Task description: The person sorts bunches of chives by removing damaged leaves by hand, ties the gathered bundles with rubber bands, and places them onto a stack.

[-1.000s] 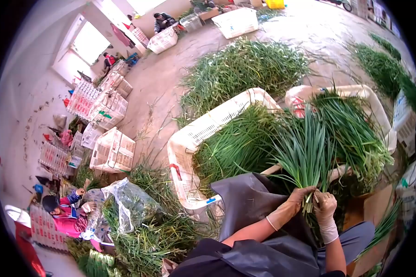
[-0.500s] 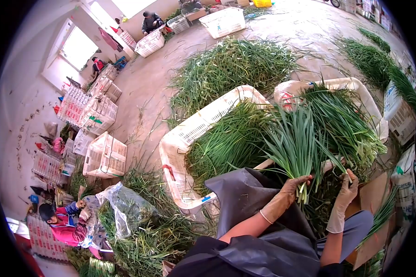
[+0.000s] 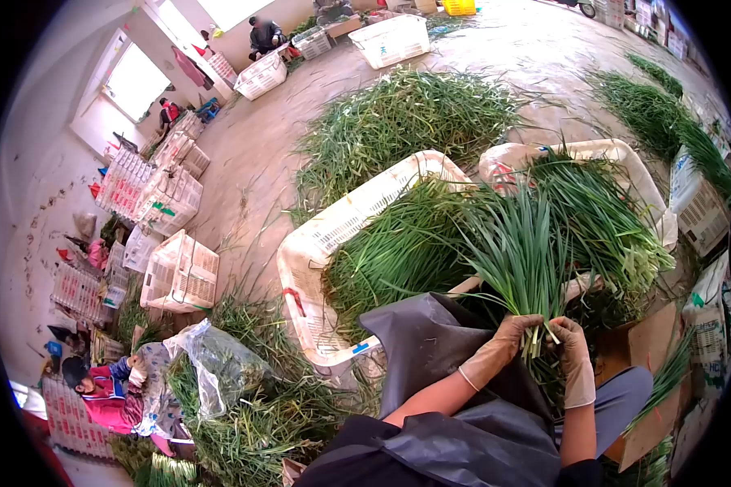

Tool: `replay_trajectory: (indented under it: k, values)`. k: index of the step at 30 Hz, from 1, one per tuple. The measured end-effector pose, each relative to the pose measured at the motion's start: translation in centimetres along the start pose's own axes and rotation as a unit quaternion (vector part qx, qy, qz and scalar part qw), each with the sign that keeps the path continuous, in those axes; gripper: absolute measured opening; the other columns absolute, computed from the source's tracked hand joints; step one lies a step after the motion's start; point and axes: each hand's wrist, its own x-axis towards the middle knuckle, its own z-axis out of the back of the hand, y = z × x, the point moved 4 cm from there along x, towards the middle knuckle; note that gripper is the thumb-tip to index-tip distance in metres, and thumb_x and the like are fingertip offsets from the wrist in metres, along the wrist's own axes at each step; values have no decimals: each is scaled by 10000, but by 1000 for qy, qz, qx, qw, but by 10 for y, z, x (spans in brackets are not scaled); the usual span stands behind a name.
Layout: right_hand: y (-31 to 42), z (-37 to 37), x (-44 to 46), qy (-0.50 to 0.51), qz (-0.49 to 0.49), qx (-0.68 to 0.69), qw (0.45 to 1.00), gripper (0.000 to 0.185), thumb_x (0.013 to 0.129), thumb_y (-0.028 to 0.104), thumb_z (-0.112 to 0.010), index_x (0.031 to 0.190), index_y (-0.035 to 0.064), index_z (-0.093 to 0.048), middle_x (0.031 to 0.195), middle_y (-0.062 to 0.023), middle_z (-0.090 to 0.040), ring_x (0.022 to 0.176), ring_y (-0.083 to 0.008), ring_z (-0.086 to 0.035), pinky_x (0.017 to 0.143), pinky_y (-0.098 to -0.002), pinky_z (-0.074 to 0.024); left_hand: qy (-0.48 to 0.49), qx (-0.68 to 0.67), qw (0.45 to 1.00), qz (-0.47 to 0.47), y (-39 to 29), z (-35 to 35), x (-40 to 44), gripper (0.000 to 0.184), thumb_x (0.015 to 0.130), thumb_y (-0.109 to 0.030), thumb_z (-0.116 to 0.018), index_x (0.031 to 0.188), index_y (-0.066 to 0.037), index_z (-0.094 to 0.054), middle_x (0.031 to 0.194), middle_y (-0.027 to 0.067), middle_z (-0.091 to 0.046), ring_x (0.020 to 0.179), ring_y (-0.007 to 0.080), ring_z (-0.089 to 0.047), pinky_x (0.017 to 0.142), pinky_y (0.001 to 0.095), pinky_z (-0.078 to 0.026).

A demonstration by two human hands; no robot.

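Note:
My left hand (image 3: 505, 342), in a thin glove, is closed round the pale stem ends of a bunch of garlic chives (image 3: 521, 260), whose green leaves fan out away from me. Close on its right, my gloved right hand (image 3: 574, 351) pinches the stem end of a thin chive stalk against the bunch's base. Beyond the hands, loose chives (image 3: 406, 243) fill a white plastic crate (image 3: 345, 217). A second heap of chives (image 3: 605, 215) lies over another white crate (image 3: 648, 172) on the right. A dark apron (image 3: 471, 450) covers my lap.
A large chive pile (image 3: 406, 114) lies on the floor ahead. At left are leaf scraps (image 3: 260, 438), a clear plastic bag (image 3: 223, 365), a white crate (image 3: 183, 272) and a seated person (image 3: 110, 398). A cardboard box (image 3: 654, 345) stands by my right knee. Other people sit farther back.
My right hand has moved left with its stalk, from apart at the right to right beside the bunch's stem ends. The left hand still holds the bunch in about the same place.

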Motion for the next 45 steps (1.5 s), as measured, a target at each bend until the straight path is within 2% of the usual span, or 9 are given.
replay_trajectory:
  k: [13, 19, 25, 29, 31, 33, 37, 42, 45]
  values:
    - [1, -24, -8, -48, 359, -329, 872, 122, 848, 44, -563, 958, -8, -569, 909, -60, -602, 849, -130, -557, 775, -267, -442, 17, -17, 998, -62, -13, -11, -8, 315, 733, -120, -692, 1003, 15, -603, 910, 73, -635, 801, 178, -613, 715, 280, -494]
    - [14, -23, -1, 153, 163, -103, 969, 398, 840, 120, -594, 1221, 70, -493, 735, 41, -485, 666, -41, -446, 609, -189, -362, 6, 51, 998, -40, -18, 0, -6, 258, 733, -85, -671, 946, 46, -606, 828, 117, -639, 692, 223, -633, 649, 334, -524]
    - [69, 28, -44, 89, 277, 91, 953, 367, 775, 100, -599, 1137, 40, -573, 725, 35, -532, 585, -46, -419, 545, -177, -343, -20, 71, 994, -76, -49, 3, -20, 276, 728, -53, -655, 961, 76, -584, 804, 127, -633, 707, 208, -624, 650, 303, -535]
    - [3, 66, -56, 174, 18, -473, 863, 342, 791, 260, -620, 1042, 27, -628, 928, -65, -646, 844, -205, -603, 779, -325, -463, 2, -6, 990, -141, -83, 5, -33, 304, 714, 13, -667, 997, 66, -567, 868, 133, -631, 713, 191, -624, 638, 288, -534]
    - [11, 56, -44, -81, -95, -647, 752, 504, 778, 412, -620, 1063, -4, -608, 1013, -118, -636, 949, -244, -587, 868, -348, -430, 23, -22, 988, -151, -88, 1, -39, 303, 722, 23, -661, 1005, 62, -562, 895, 123, -629, 725, 181, -620, 633, 279, -533]
    - [-3, 55, -5, -212, 91, -526, 819, 600, 779, 524, -577, 1018, -26, -607, 948, -148, -645, 904, -271, -598, 846, -368, -443, 36, -23, 989, -144, -84, -1, -39, 299, 724, 27, -660, 1005, 58, -565, 892, 118, -632, 731, 177, -618, 636, 274, -532]
    - [-43, 29, 63, -66, -7, -178, 982, 349, 859, 340, -568, 961, 11, -625, 758, -75, -623, 624, -145, -569, 591, -285, -452, 14, 36, 980, -196, -87, 3, -38, 369, 760, -23, -650, 1103, 28, -526, 902, 96, -631, 800, 180, -628, 687, 294, -537]
    - [-1, 36, 27, -155, 207, -423, 868, 394, 922, 378, -446, 992, 39, -634, 802, -62, -628, 698, -129, -552, 635, -243, -433, -41, 2, 980, -196, -88, 3, -45, 280, 719, 16, -678, 982, 46, -586, 876, 103, -638, 746, 183, -636, 673, 275, -540]
    - [-6, 43, 5, -129, 119, -171, 969, 382, 933, 351, -413, 1023, 18, -579, 688, -23, -553, 616, -95, -519, 551, -220, -380, -38, -13, 987, -153, -75, 4, -27, 253, 721, 2, -682, 954, 56, -597, 886, 100, -639, 762, 176, -634, 684, 273, -528]
